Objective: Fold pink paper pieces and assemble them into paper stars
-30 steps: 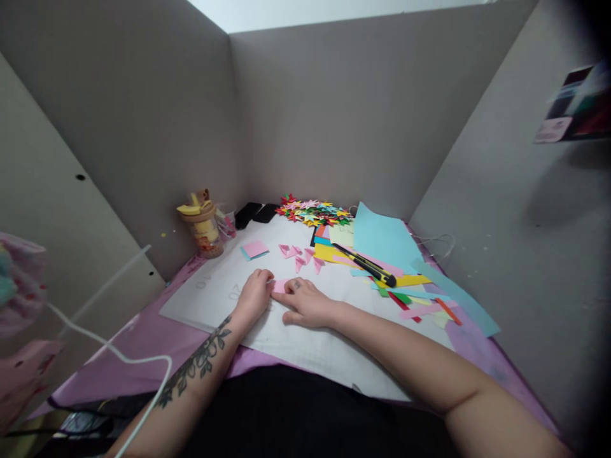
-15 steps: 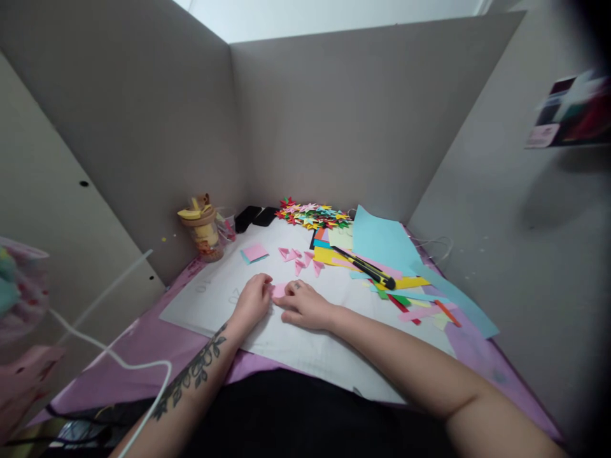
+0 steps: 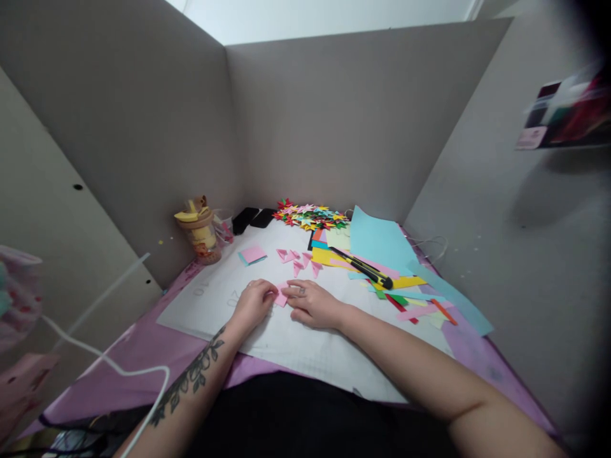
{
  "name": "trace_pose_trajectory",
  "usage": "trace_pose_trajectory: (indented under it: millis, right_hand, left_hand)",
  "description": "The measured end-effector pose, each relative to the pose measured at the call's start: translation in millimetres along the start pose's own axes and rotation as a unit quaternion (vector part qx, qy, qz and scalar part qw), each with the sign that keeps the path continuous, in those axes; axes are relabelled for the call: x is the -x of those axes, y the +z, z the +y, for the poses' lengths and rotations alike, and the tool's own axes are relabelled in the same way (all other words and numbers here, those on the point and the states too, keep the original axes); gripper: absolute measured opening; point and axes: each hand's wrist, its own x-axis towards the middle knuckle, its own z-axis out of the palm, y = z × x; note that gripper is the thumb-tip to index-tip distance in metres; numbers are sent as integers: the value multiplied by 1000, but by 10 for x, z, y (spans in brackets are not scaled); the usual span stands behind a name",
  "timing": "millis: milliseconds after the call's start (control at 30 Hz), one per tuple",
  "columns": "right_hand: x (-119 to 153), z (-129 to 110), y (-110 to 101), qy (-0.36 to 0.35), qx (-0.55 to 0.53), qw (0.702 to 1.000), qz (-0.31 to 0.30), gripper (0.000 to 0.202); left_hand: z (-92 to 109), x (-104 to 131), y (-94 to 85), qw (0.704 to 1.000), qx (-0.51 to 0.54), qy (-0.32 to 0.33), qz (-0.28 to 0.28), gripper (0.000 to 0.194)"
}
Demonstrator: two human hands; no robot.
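Note:
A small pink paper (image 3: pixel 281 295) lies on the white sheet (image 3: pixel 296 343) between my hands. My left hand (image 3: pixel 254 301) has its fingers bent together at the paper's left edge, gripping it. On the right side of the paper, my right hand (image 3: pixel 312 304) rests with its fingertips on it, fingers spread. Just beyond my hands are several folded pink pieces (image 3: pixel 298 259). A stack of square papers, pink on top (image 3: pixel 252 254), sits to their left.
Colourful paper stars (image 3: pixel 312 216) are heaped at the back beside two black phones (image 3: pixel 252 219). A cup (image 3: pixel 201 235) stands at the left. A cutter (image 3: pixel 365 267), paper strips (image 3: pixel 420 302) and blue sheets (image 3: pixel 382 238) lie right. A white cable (image 3: pixel 119 369) hangs at lower left.
The pink paper shows more, now with a corner pointing toward me. My right hand has shifted slightly right. The whole view has moved a little.

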Motion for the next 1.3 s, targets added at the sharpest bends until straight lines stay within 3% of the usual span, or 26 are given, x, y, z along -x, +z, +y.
trace_pose_trajectory:
  millis: [100,200,267,367,467,533,667,767,933,1000,1167,1300]
  right_hand:
    - [2,28,19,2,-42,999,26,22]
    - [-9,37,23,35,-148,982,115,19]
    - [-29,30,17,110,-239,949,176,16]
    - [-68,15,15,243,-371,869,221,10]
    - [-96,13,39,283,-469,807,222,18]
    - [-109,16,69,280,-500,794,203,29]
    - [-144,16,135,273,-491,810,168,39]
    - [-170,-6,146,260,-429,851,156,39]
    - [-138,-92,70,184,-163,947,208,30]
    - [-111,-130,49,125,-63,971,192,30]
    - [-126,-198,80,53,72,991,99,27]
    - [-192,-223,97,44,101,990,88,27]
  left_hand:
    - [-5,-1,13,1000,14,-16,20,20]
    - [-7,2,15,997,60,-34,43,24]
    - [11,9,-1,995,87,-33,47,24]
    - [78,29,-40,993,115,-22,29,24]
    - [166,55,-65,987,157,-16,-4,20]
    - [213,67,-60,982,186,-15,-17,21]
    - [245,70,-20,974,222,-12,-33,23]
    - [230,63,-10,974,221,-24,-34,16]
    - [166,41,-32,974,217,-68,15,9]
    - [136,29,-32,967,233,-94,33,14]
    - [88,8,-8,951,281,-127,31,19]
    - [76,0,1,919,358,-165,15,19]
